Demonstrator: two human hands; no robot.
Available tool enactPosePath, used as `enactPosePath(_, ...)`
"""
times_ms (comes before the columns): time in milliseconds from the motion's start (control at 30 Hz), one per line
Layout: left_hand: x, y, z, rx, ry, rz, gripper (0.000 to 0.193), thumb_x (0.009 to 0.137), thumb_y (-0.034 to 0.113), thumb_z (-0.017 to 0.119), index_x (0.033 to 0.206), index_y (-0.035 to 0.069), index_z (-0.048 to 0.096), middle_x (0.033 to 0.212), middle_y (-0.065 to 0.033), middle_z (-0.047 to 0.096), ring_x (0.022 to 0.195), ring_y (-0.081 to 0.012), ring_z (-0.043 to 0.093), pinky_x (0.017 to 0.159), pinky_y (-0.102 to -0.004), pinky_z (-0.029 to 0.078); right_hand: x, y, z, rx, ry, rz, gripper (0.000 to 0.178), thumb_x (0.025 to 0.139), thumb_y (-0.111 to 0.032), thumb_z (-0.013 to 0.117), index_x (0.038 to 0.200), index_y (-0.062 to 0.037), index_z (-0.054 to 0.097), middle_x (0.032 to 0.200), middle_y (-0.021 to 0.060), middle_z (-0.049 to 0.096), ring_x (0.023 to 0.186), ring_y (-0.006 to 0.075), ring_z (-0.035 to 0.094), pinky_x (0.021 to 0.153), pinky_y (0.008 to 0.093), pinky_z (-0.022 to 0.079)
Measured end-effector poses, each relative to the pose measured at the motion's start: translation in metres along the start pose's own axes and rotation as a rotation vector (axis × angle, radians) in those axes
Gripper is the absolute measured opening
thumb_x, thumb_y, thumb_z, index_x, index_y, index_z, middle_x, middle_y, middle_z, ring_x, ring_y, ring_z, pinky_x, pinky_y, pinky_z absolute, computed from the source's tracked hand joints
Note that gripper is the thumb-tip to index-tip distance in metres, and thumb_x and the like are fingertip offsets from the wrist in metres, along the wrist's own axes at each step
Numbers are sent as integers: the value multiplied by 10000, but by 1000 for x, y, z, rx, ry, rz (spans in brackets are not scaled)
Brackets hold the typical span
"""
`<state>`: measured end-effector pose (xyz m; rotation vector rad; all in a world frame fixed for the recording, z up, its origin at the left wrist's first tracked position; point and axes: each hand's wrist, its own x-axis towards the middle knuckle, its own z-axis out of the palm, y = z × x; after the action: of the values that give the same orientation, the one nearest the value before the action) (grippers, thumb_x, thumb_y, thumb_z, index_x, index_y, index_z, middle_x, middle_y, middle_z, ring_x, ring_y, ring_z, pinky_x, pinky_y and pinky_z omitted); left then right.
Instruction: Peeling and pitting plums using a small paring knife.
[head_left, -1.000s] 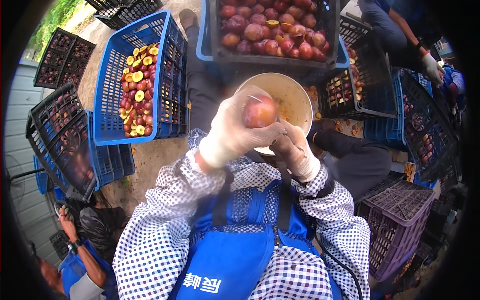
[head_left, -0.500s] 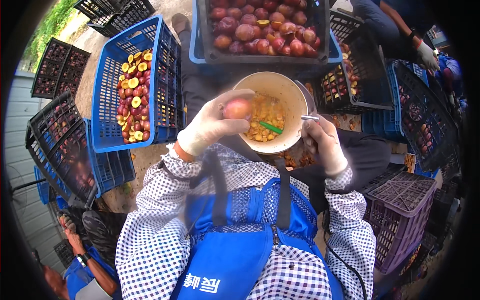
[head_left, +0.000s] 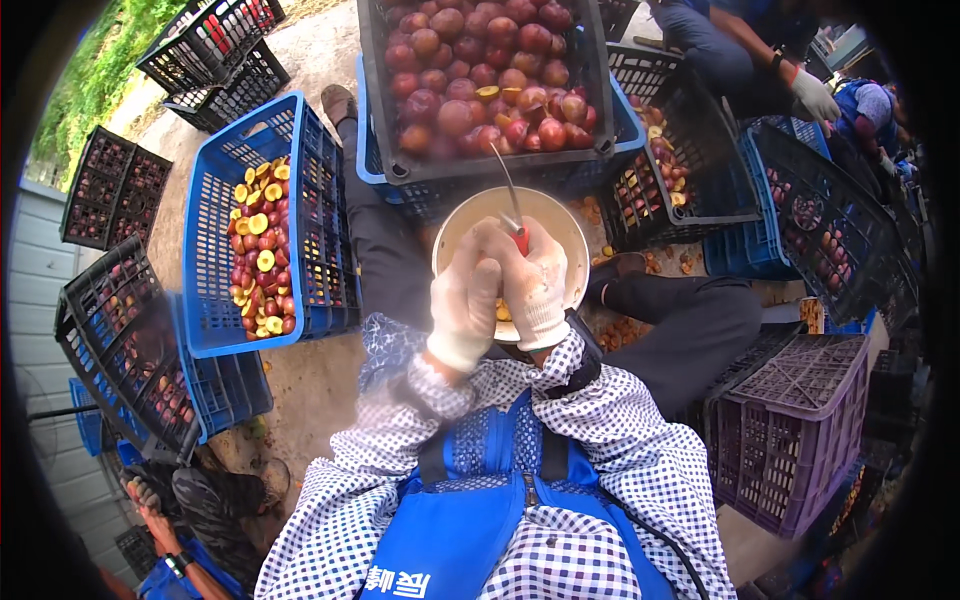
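My left hand [head_left: 466, 305] and my right hand [head_left: 536, 285], both in pale gloves, are closed and pressed together over a cream bucket [head_left: 577, 240]. A thin curved metal blade, seemingly a knife [head_left: 509, 190], sticks up from between them, with something bright red at its base. My right hand grips the knife. My left fingers curl against the right hand, and what they hold is hidden. Yellow pieces [head_left: 502, 311] show inside the bucket below the hands. Just beyond the bucket, a black crate [head_left: 400, 172] heaped with red plums [head_left: 480, 75] rests on a blue crate [head_left: 372, 165].
To the left stands a blue crate [head_left: 325, 230] of halved plums [head_left: 263, 260]. A black crate [head_left: 725, 190] of cut fruit stands at the right, and a purple crate [head_left: 795, 430] nearer. Other people work at both sides; one gloved hand [head_left: 817, 97] shows at the upper right.
My hands have come together over the bucket. The plum in my left hand is now out of sight. A blade now points up between the hands, and the green object in the bucket no longer shows.
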<state>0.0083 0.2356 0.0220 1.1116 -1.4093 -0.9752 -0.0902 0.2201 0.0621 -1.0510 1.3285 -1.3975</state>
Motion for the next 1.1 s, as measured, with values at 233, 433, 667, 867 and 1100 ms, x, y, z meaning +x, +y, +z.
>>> enactPosePath(233,6,25,-5,-816,-91,-874,473,1009,543,410,1124,137,624,748,16,581,514,-90,462,448,-227,342,3,13,-5,-94,-10,-267,260,832,-123,738,683,-12,556,654,44,589,577,77,509,522,275,419)
enactPosePath(433,10,33,-7,-914,-195,-793,533,1011,515,368,1263,97,581,616,0,492,418,-102,355,418,-245,314,5,15,-11,233,-15,-76,204,858,-116,721,763,-14,573,696,9,569,618,65,498,542,263,414)
enactPosePath(667,4,17,-3,-654,-239,-705,475,966,329,544,1290,-19,533,1075,-111,644,857,-203,667,679,-329,566,6,26,-27,-228,-13,-210,216,904,-173,708,882,23,622,844,56,593,765,117,566,622,292,449)
enactPosePath(867,3,8,-99,-424,181,-507,403,931,259,615,1219,-20,571,900,-72,644,704,-141,614,603,-277,513,10,35,-48,361,1,432,287,922,-229,684,1124,-25,675,808,-23,635,614,1,457,513,159,326)
enactPosePath(1100,57,-8,-172,463,434,-204,538,943,375,681,1264,-42,569,1022,-85,659,902,-150,605,785,-294,502,8,60,-70,334,128,408,291,922,-300,703,1027,-33,653,718,-21,602,514,21,460,457,175,351)
